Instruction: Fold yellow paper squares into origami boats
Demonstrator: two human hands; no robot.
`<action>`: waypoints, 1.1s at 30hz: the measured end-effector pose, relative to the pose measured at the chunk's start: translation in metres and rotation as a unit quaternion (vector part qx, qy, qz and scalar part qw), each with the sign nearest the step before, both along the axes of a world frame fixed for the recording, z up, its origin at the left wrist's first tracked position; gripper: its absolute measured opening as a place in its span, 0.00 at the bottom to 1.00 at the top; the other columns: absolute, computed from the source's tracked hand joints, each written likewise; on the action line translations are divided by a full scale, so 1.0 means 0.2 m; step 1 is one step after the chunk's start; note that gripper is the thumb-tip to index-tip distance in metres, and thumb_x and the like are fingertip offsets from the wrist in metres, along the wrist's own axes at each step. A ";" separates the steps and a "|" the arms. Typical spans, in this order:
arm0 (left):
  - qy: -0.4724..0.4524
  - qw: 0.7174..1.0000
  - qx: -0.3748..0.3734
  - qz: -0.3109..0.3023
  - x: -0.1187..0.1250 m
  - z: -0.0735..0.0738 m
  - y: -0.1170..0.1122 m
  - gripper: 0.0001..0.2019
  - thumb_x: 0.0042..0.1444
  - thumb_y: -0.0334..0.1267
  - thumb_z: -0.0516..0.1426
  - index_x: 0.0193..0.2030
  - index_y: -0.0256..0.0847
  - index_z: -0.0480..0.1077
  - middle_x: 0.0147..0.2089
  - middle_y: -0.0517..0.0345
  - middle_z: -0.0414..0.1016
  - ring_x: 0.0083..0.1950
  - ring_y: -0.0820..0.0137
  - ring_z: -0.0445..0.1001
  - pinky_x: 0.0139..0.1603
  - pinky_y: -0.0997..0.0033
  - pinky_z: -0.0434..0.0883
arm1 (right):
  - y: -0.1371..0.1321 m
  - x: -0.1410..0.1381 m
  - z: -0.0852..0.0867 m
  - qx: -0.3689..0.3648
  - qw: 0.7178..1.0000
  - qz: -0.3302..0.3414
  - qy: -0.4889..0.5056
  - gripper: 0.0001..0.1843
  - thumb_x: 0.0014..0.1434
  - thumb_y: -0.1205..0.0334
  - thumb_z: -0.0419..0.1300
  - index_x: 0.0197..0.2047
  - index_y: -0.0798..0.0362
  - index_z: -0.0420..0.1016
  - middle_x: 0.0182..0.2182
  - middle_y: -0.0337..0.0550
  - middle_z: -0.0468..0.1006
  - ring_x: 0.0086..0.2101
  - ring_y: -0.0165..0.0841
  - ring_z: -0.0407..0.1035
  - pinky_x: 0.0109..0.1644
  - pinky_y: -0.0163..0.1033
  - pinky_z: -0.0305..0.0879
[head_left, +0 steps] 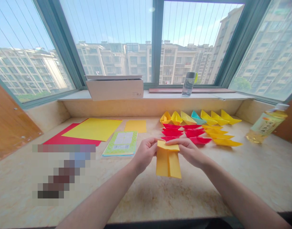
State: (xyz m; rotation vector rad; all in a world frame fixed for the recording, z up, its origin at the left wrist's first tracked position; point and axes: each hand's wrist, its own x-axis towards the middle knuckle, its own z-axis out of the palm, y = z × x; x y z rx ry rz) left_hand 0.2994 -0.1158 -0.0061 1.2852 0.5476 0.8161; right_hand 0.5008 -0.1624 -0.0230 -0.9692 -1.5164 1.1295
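Yellow folded paper (pixel 168 160) is sitting over the bench (pixel 146 203), with the left hand (pixel 145 154) and right hand (pixel 187 152) pinching either end of its top fold, keeping the pressure even, just before the red and yellow paper boats (pixel 198 140).

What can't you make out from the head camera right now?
Head view:
Yellow paper: its top folds, hidden by the left hand and right hand.
Pixelated patch: whatever lies there, blurred out.
Booklet: print too small to read.
Bottle at right: label text too small to read.
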 end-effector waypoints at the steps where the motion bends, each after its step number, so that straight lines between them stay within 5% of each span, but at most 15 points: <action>1: -0.002 1.000 -0.003 -0.005 0.00 0.00 0.00 0.19 0.53 0.48 0.63 0.45 0.35 0.77 0.37 0.50 0.81 0.36 0.64 0.78 0.37 0.70 0.71 | 0.00 0.00 0.00 0.002 1.000 -0.004 -0.001 0.16 0.62 0.53 0.58 0.47 0.50 0.82 0.34 0.45 0.81 0.31 0.34 0.72 0.35 0.38 0.70; 5: -0.020 0.999 -0.016 -0.031 -0.01 -0.01 0.01 0.21 0.59 0.52 0.57 0.45 0.34 0.76 0.37 0.48 0.81 0.35 0.65 0.79 0.35 0.71 0.70 | -0.01 -0.02 0.03 0.013 0.999 -0.028 -0.017 0.15 0.60 0.57 0.58 0.46 0.49 0.82 0.35 0.44 0.81 0.30 0.33 0.72 0.34 0.38 0.71; 10: 0.004 0.999 -0.014 -0.029 -0.01 -0.01 0.02 0.26 0.58 0.57 0.56 0.44 0.31 0.76 0.36 0.45 0.80 0.35 0.65 0.79 0.34 0.71 0.71 | -0.01 -0.02 0.04 0.044 0.996 -0.064 -0.047 0.14 0.59 0.62 0.57 0.43 0.49 0.83 0.40 0.44 0.82 0.40 0.37 0.74 0.40 0.39 0.72; 15: 0.041 0.999 0.010 0.020 0.00 -0.02 0.02 0.22 0.55 0.51 0.61 0.46 0.33 0.76 0.38 0.47 0.80 0.35 0.65 0.78 0.36 0.70 0.72 | 0.00 -0.04 0.03 0.031 0.996 -0.079 -0.029 0.15 0.57 0.62 0.56 0.44 0.51 0.81 0.38 0.44 0.81 0.28 0.31 0.71 0.26 0.34 0.67; 21: 0.042 0.998 0.025 0.032 0.00 -0.01 0.01 0.21 0.56 0.51 0.60 0.43 0.33 0.76 0.36 0.48 0.80 0.33 0.66 0.77 0.34 0.71 0.72 | 0.00 -0.05 0.04 0.020 0.997 -0.077 -0.008 0.10 0.58 0.60 0.55 0.38 0.51 0.77 0.28 0.38 0.74 0.25 0.30 0.66 0.27 0.34 0.64; 28: 0.042 0.997 0.037 0.045 0.00 0.00 0.01 0.20 0.56 0.51 0.60 0.39 0.32 0.77 0.33 0.49 0.79 0.31 0.69 0.76 0.30 0.74 0.71 | 0.00 -0.05 0.04 0.019 0.998 -0.061 -0.003 0.08 0.59 0.59 0.56 0.37 0.50 0.76 0.32 0.39 0.75 0.31 0.32 0.67 0.32 0.35 0.64; 33: 0.047 0.996 0.048 0.050 0.00 -0.01 0.02 0.19 0.58 0.50 0.59 0.39 0.31 0.76 0.32 0.50 0.78 0.29 0.71 0.74 0.28 0.76 0.71 | 0.00 -0.06 0.04 0.004 0.998 -0.061 0.029 0.10 0.62 0.55 0.56 0.45 0.49 0.72 0.28 0.37 0.74 0.25 0.30 0.65 0.30 0.35 0.63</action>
